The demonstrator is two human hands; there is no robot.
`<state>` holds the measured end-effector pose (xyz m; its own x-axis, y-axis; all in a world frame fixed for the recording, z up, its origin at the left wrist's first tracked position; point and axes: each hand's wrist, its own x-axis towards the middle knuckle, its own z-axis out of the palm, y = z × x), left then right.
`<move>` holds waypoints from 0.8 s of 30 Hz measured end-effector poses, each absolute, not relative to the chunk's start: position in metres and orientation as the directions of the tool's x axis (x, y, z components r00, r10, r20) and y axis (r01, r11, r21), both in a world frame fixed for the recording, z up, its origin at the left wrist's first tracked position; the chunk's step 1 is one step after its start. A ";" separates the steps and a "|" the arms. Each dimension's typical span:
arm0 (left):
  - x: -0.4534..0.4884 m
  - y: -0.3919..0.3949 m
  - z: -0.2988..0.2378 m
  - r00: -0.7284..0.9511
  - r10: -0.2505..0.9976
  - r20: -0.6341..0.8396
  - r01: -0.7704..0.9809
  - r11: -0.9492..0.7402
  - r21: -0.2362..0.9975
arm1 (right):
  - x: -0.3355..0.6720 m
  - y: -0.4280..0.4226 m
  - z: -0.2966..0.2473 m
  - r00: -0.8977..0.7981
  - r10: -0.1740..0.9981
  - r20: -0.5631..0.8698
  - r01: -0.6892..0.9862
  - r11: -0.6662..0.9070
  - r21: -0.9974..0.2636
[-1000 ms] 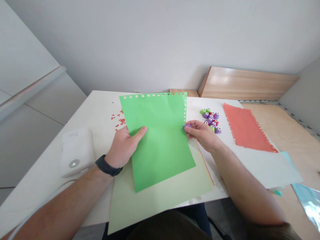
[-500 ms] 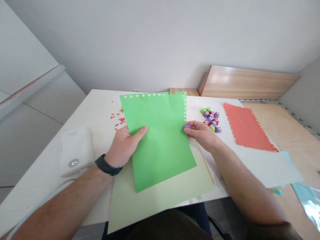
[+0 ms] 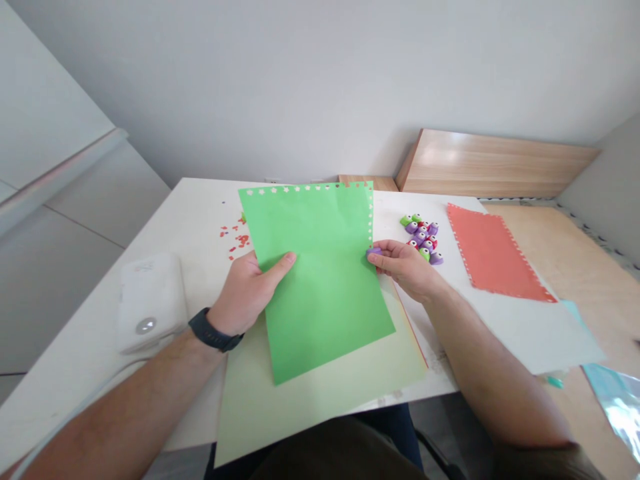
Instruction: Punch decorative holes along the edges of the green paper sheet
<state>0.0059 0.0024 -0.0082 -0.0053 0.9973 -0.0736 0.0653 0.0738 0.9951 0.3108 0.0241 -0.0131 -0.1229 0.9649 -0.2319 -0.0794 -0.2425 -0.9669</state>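
My left hand (image 3: 253,287) grips a green sheet of paper (image 3: 320,287) by its left edge, thumb on top and fingers hidden behind. Small punched holes run along the sheet's top edge and down the upper part of its right edge. Closed round a small purple craft punch (image 3: 373,253), my right hand (image 3: 403,263) holds it at the sheet's right edge, just below the last hole. Under the green paper lies a larger pale green sheet (image 3: 320,420), overhanging the table's front edge.
Several green, purple and red punches (image 3: 423,238) cluster right of my right hand. Beyond them lies a red sheet (image 3: 495,257) with punched edges. Red paper bits (image 3: 241,241) are scattered behind my left hand. A white device (image 3: 153,303) with a cable stands at the left.
Hardly anything differs. Both hands keep their hold on the green sheet and the purple punch, and the view has shifted very slightly.
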 end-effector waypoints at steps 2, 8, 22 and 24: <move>0.006 0.003 -0.008 0.001 0.997 -0.079 0.065 0.078 0.995 | 0.310 0.024 -0.012 -0.114 0.965 -0.237 -0.074 -0.246 -0.966; 0.005 0.003 -0.009 0.001 0.996 -0.092 0.059 0.092 0.994 | 0.310 0.024 -0.013 -0.112 0.967 -0.230 -0.092 -0.240 -0.966; 0.010 0.002 -0.005 -0.029 0.991 -0.127 -0.012 0.127 0.992 | 0.311 0.023 -0.014 -0.151 0.959 -0.239 -0.118 -0.257 -0.959; 0.010 0.002 -0.005 -0.010 0.993 -0.120 -0.009 0.120 0.993 | 0.312 0.023 -0.015 -0.161 0.958 -0.236 -0.114 -0.256 -0.960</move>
